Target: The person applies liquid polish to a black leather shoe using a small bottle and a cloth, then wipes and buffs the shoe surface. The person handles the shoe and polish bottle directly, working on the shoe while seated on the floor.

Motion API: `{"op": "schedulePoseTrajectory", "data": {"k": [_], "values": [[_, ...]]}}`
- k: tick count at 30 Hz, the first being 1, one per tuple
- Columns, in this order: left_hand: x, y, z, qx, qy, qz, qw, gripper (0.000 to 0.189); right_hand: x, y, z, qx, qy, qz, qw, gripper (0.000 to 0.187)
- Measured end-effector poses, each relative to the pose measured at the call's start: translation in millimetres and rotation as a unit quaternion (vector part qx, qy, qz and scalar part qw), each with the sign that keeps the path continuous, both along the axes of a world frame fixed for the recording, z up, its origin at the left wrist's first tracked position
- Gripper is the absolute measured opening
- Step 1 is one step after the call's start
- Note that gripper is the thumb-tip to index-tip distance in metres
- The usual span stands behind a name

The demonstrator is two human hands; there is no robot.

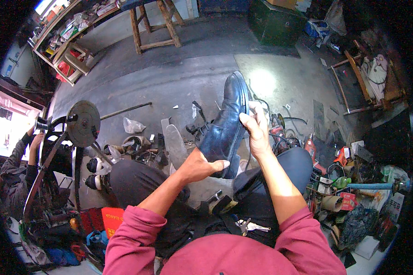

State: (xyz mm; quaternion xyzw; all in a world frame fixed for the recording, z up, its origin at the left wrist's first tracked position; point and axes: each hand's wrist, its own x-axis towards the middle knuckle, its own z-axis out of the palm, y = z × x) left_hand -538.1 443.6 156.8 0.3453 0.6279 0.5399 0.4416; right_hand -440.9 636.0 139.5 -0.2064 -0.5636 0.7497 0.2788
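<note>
A black leather lace-up shoe [223, 127] is held up above my knees, tilted on its side with its toe pointing away from me and its sole edge to the right. My left hand [201, 166] grips it at the heel end, thumb on the sole edge near the heel, the other fingers hidden in or behind the shoe. My right hand [258, 129] holds the sole side around the forefoot, its thumb pressed near the welt. Pliers [242, 225] lie in my lap beside a pale item.
To the left stands a machine with a round black wheel [83, 123]; a person's hands [36, 141] are beyond it. A red power tool [311, 149], cables and piled goods lie right. A shoe-shaped grey piece [176, 144] and a plastic bag [133, 125] are on the floor ahead.
</note>
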Motion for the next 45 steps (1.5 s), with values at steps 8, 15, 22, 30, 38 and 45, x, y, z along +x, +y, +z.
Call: {"op": "schedulePoseTrajectory", "data": {"k": [8,15,22,30,38,45], "values": [[-2.1,2.9,-8.4,0.052,0.148,-0.027,0.987,0.076,-7.1,4.9,-8.1,-0.08,0.076,-0.034,0.993,0.044],[-1.0,3.8,-5.3,-0.014,-0.034,0.016,0.999,0.059,-2.0,5.9,-6.6,-0.082,0.091,-0.04,0.992,0.042],[-12.1,2.7,0.7,0.04,-0.3,0.149,0.941,0.048,-0.6,2.4,-5.3,0.0,0.102,-0.005,0.995,0.051],[-25.4,-0.6,-14.4,0.047,-0.072,0.164,0.983,0.019,4.8,8.0,9.7,-0.257,0.19,0.065,0.945,0.078],[-27.7,6.3,-10.0,0.153,0.265,0.022,0.952,0.037,27.9,40.5,19.5,-0.315,0.0,0.138,0.939,0.072],[-29.2,4.5,2.7,0.203,0.583,-0.025,0.786,0.013,50.8,17.3,-13.2,-0.291,-0.113,0.165,0.936,0.047]]}}
